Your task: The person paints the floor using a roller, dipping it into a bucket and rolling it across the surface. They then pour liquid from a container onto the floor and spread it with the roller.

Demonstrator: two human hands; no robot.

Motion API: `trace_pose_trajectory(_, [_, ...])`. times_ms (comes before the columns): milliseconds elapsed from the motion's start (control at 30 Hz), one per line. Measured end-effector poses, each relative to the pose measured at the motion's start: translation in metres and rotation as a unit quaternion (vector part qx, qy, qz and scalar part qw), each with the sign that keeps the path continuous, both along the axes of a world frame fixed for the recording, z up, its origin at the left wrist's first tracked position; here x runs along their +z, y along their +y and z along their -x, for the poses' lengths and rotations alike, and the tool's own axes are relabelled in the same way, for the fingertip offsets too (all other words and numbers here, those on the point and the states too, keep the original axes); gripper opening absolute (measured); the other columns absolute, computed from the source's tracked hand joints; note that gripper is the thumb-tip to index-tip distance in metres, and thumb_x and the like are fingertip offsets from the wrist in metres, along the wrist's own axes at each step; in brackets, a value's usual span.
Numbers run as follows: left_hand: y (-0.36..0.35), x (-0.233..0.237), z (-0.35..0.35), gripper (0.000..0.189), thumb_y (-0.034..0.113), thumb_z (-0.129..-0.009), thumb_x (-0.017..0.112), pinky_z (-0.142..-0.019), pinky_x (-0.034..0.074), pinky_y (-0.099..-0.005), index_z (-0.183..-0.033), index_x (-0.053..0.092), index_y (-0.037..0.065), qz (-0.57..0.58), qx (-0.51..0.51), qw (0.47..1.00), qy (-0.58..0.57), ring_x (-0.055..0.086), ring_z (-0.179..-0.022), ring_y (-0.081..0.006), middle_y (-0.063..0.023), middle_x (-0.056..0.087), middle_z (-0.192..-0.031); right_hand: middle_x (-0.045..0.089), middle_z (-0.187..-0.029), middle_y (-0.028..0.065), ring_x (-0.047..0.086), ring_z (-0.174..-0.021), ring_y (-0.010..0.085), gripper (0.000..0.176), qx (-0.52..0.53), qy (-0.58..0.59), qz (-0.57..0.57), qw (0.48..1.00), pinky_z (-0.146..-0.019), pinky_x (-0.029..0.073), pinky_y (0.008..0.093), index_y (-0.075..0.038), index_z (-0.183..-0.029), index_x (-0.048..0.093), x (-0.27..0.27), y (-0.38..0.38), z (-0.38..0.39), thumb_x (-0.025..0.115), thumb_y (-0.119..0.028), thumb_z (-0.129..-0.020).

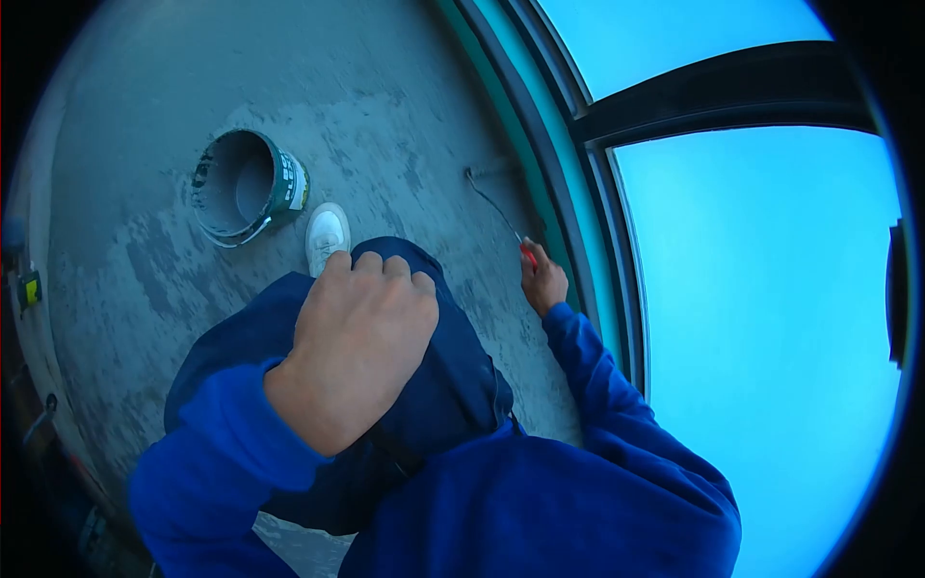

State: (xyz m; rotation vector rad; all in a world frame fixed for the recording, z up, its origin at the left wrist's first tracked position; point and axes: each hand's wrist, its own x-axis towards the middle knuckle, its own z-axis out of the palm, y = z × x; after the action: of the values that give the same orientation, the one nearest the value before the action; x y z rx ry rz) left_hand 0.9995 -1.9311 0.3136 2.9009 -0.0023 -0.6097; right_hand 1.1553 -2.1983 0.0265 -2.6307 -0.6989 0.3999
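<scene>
My left hand (358, 337) is closed over my bent knee, back of the hand up. The fingers curl under, so their tips and anything inside them are hidden. Out to the right, close to the window frame, my right hand (545, 280) grips the red handle of a paint roller (498, 210). Its bent wire reaches away across the grey floor (385, 125) to a dark roller head at the foot of the green wall strip. That head is dim and partly lost in shadow.
A dark green bucket (286, 183) with grey stuff coating its inside stands on the floor, just beyond my light shoe (329, 231). Bright window panes (732, 270) in dark frames run along the right. A black-and-yellow object (30, 289) is at the far left.
</scene>
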Motion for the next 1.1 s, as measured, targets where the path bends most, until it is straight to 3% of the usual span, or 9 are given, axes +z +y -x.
trace_pose_trajectory(233, [0.012, 0.0, 0.007, 0.019, 0.023, -0.08, 0.066, -0.069, 0.043, -0.035, -0.082, 0.06, 0.005, -0.002, 0.04, 0.999, -0.001, 0.059, -0.08, -0.0216, -0.0079, 0.058, -0.077, 0.067, -0.097, 0.0159, 0.063, -0.088, 0.04, 0.025, 0.019, -0.014, 0.005, 1.0, -0.076, 0.051, 0.0491, -0.019, -0.112, 0.058, -0.01, 0.161, -0.087, 0.054, -0.027, -0.089])
trace_pose_trajectory(467, [0.029, 0.007, 0.02, 0.02, 0.025, -0.078, 0.067, -0.063, 0.038, -0.032, -0.076, 0.058, 0.007, 0.023, 0.056, 0.998, 0.005, 0.052, -0.07, -0.0176, -0.0048, 0.052, -0.069, 0.066, -0.106, 0.0129, 0.062, -0.101, 0.0345, 0.026, 0.027, -0.021, 0.043, 0.998, -0.085, 0.05, 0.0452, -0.021, -0.11, 0.062, -0.002, 0.32, -0.171, 0.058, -0.028, -0.085])
trace_pose_trajectory(633, [0.046, 0.01, 0.027, 0.014, 0.018, -0.073, 0.064, -0.056, 0.034, -0.0314, -0.068, 0.055, 0.008, 0.052, 0.085, 0.993, -0.059, 0.047, -0.06, -0.0157, -0.0029, 0.045, -0.061, 0.066, -0.109, 0.0129, 0.062, -0.104, 0.0322, 0.025, 0.049, -0.034, 0.052, 0.997, -0.09, 0.049, 0.0419, -0.025, -0.104, 0.068, 0.002, 0.419, -0.237, 0.058, -0.027, -0.081])
trace_pose_trajectory(700, [0.05, 0.02, 0.027, 0.006, 0.015, -0.074, 0.06, -0.063, 0.036, -0.0323, -0.074, 0.059, 0.009, 0.018, 0.12, 0.992, -0.02, 0.05, -0.069, -0.0173, -0.0039, 0.051, -0.068, 0.066, -0.109, 0.0133, 0.062, -0.105, 0.0319, 0.025, 0.079, -0.053, 0.059, 0.994, -0.09, 0.049, 0.0412, -0.025, -0.103, 0.069, 0.002, 0.449, -0.257, 0.059, -0.027, -0.08])
trace_pose_trajectory(933, [0.062, 0.018, 0.032, 0.005, 0.014, -0.074, 0.058, -0.066, 0.038, -0.0326, -0.075, 0.059, 0.01, 0.089, 0.099, 0.991, -0.007, 0.051, -0.072, -0.0174, -0.0042, 0.053, -0.071, 0.066, -0.109, 0.0131, 0.061, -0.105, 0.0335, 0.025, 0.062, -0.042, 0.027, 0.997, -0.091, 0.048, 0.042, -0.025, -0.103, 0.069, -0.02, 0.476, -0.269, 0.06, -0.029, -0.08])
trace_pose_trajectory(1100, [0.055, 0.022, 0.027, 0.004, 0.013, -0.074, 0.057, -0.065, 0.037, -0.0328, -0.075, 0.059, 0.01, 0.061, 0.073, 0.995, -0.03, 0.051, -0.071, -0.0182, -0.0049, 0.052, -0.071, 0.064, -0.11, 0.0155, 0.06, -0.103, 0.0389, 0.026, 0.098, -0.042, 0.002, 0.994, -0.089, 0.048, 0.0471, -0.023, -0.106, 0.063, -0.051, 0.398, -0.247, 0.058, -0.032, -0.083])
